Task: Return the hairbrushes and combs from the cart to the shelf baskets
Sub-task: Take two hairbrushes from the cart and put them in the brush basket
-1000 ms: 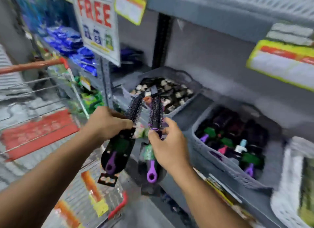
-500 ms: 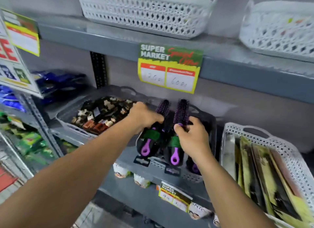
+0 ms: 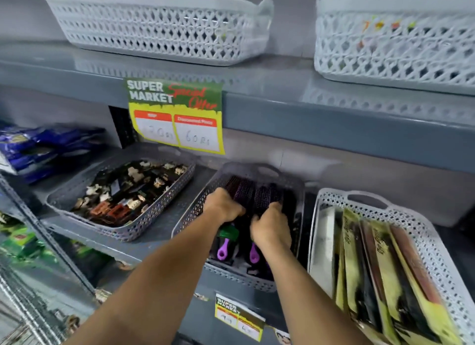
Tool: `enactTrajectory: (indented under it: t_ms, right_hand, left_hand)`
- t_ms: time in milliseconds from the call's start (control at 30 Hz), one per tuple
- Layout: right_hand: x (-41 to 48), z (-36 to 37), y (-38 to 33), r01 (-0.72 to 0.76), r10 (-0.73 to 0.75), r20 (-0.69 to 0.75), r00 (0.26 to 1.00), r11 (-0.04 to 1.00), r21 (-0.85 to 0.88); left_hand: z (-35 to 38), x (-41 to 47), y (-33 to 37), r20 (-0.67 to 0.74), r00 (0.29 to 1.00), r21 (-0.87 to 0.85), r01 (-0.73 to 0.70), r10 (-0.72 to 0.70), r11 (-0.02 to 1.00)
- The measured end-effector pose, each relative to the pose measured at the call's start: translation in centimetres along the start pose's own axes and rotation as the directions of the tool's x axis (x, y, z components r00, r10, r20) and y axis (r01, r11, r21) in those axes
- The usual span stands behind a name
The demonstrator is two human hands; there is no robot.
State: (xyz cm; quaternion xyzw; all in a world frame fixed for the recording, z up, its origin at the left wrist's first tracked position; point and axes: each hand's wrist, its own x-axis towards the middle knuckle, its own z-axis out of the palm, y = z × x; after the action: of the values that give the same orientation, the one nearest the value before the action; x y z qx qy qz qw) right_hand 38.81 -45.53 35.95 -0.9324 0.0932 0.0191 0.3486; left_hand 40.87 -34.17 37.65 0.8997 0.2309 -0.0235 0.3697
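You face a grey metal store shelf (image 3: pixel 334 128), and the grey perforated plastic basket (image 3: pixel 195 203) under the yellow-green price sign (image 3: pixel 177 115) is your landmark. Inside it, your left hand (image 3: pixel 225 207) is curled tight around one round purple-bristled hairbrush (image 3: pixel 240 190), and your right hand (image 3: pixel 271 227) is clamped on a second round purple-handled hairbrush (image 3: pixel 267 195) just beside it. If you let go while the handles overhang the basket's near rim, the brushes could tip out. Bristles may also snag on brushes already lying there.
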Motion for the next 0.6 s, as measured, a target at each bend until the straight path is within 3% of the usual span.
enactTrajectory:
  t_ms: [200,333,600]
  right_hand:
    - [-0.3,1.2,-0.3,-0.019,0.011,-0.079,0.997,0.994,-0.106]
    - [-0.4,2.6,0.4,0.020,-0.060,-0.164,0.985,0.972,-0.235]
    - [-1.0,1.6,0.1,-0.011,-0.025,-0.104,0.994,0.945,-0.326]
  left_hand:
    - [0.6,0.4,-0.4,-0.011,1.000,0.068,-0.009,0.010,0.998]
    - [0.4,0.7,-1.1,0.009,0.999,0.097,-0.039,0.039,0.995]
    - [-1.2,0.1,-2.8,-0.035,0.987,0.110,-0.155,0.159,0.982]
